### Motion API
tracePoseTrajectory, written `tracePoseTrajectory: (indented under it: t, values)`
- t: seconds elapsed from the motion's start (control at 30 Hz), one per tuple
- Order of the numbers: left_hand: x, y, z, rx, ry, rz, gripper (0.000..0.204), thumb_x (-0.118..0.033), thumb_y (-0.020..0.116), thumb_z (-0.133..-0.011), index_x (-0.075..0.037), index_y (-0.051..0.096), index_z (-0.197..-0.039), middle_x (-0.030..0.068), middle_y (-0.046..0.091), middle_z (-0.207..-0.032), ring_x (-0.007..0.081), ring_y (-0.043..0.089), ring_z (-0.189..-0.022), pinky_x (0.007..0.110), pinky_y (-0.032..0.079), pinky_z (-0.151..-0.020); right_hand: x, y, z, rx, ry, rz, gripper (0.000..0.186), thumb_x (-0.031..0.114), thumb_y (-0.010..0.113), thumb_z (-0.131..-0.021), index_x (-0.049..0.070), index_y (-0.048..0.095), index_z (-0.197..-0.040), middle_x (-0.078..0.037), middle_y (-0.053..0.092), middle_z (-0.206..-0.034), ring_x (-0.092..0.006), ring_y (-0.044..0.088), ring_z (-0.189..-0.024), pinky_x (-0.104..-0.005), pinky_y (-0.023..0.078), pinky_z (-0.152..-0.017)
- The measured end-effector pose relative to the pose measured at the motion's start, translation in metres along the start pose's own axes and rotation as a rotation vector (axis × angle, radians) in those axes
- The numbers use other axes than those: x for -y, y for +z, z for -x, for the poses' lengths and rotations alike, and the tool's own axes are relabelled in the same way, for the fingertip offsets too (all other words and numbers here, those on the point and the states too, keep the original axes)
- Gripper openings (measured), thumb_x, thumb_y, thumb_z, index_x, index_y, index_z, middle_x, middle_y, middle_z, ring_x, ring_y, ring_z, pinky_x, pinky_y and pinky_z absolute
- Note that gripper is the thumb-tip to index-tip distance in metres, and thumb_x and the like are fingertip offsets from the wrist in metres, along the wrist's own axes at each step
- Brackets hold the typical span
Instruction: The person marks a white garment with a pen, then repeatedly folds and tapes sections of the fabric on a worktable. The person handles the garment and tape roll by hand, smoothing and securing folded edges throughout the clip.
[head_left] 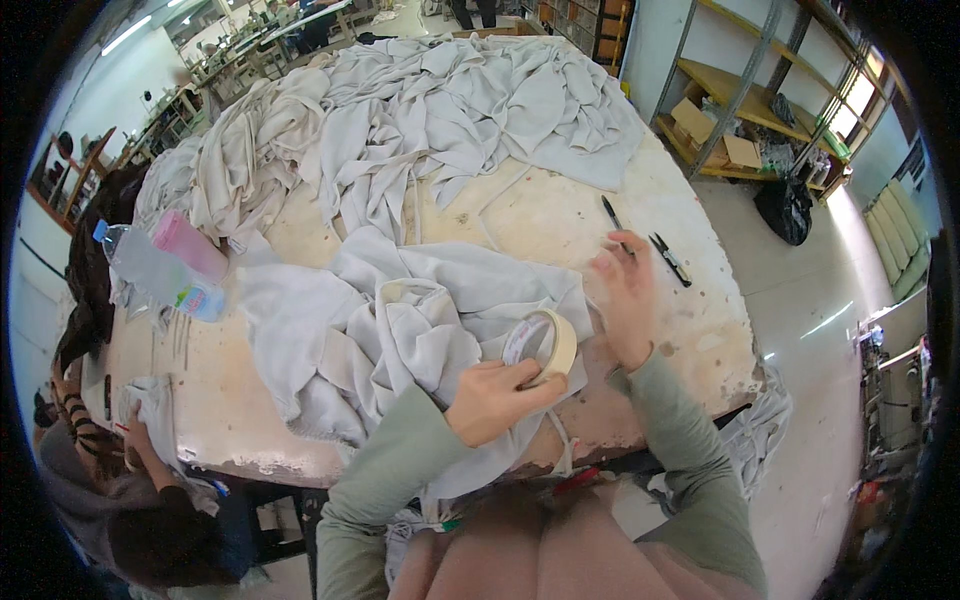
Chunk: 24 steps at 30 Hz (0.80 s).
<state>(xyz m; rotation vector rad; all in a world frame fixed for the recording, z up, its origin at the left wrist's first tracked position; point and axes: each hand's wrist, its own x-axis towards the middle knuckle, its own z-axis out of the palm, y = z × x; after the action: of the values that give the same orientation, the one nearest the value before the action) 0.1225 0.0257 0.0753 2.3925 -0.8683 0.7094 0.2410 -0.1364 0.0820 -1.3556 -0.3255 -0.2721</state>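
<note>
My left hand [505,398] is closed round a roll of masking tape [563,345], pale yellow, above a crumpled light grey garment [400,310] on the table. My right hand [627,300] is raised off to the right of the cloth, its fingers bent and smeared by motion. A dark pen [611,212] reaches down to these fingertips; I cannot tell whether they grip it. Just right of that hand lies a second black pen or marker [670,260]. Part of the garment is hidden behind my left hand and forearm.
A large heap of grey garments [420,100] covers the table's far side. At left stand a water bottle [165,270] and a pink container [190,245]. Another person's hand [140,440] holds cloth at lower left. Metal shelving [740,90] stands beyond the table's right edge.
</note>
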Motion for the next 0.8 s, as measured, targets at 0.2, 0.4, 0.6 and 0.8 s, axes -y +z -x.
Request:
tracePoseTrajectory:
  t: [0.2, 0.4, 0.6, 0.8]
  values:
    - [0.012, -0.012, -0.002, -0.1, -0.455, 0.387, 0.028, -0.015, 0.062, -0.085, -0.006, 0.062, -0.111, 0.0089, 0.066, -0.086, 0.0168, 0.059, -0.061, 0.025, 0.044, -0.055, -0.011, -0.004, 0.035, 0.481, 0.311, -0.161, 0.059, 0.014, 0.062, -0.084, 0.006, 0.032, -0.134, -0.003, 0.045, -0.116, -0.0125, 0.049, -0.087, -0.0265, 0.041, -0.082]
    - [0.037, -0.035, 0.001, -0.038, -0.839, 0.333, 0.033, -0.012, 0.068, -0.081, 0.001, 0.058, -0.11, 0.0084, 0.067, -0.088, 0.0116, 0.062, -0.07, 0.028, 0.047, -0.065, -0.018, -0.04, -0.019, 0.072, -0.281, 0.733, 0.077, 0.015, 0.066, -0.081, 0.007, 0.023, -0.143, -0.007, 0.053, -0.105, -0.0194, 0.05, -0.09, -0.0345, 0.036, -0.089]
    - [0.062, -0.055, 0.012, 0.054, -0.856, 0.885, 0.035, -0.006, 0.066, -0.082, -0.001, 0.052, -0.113, 0.0024, 0.066, -0.088, 0.0072, 0.058, -0.085, 0.022, 0.042, -0.077, -0.028, -0.032, -0.017, 0.18, -0.274, 1.086, 0.075, 0.014, 0.063, -0.082, 0.007, 0.022, -0.145, -0.012, 0.056, -0.112, -0.026, 0.05, -0.106, -0.0424, 0.029, -0.099]
    - [0.047, -0.045, 0.005, -0.047, -0.871, 1.103, 0.028, -0.008, 0.062, -0.087, -0.001, 0.053, -0.113, 0.0028, 0.065, -0.087, 0.007, 0.057, -0.087, 0.021, 0.042, -0.078, -0.014, 0.0, 0.02, 0.751, -0.033, 0.308, 0.072, 0.01, 0.06, -0.087, 0.006, 0.018, -0.145, -0.001, 0.06, -0.09, -0.0135, 0.053, -0.095, -0.0326, 0.032, -0.098]
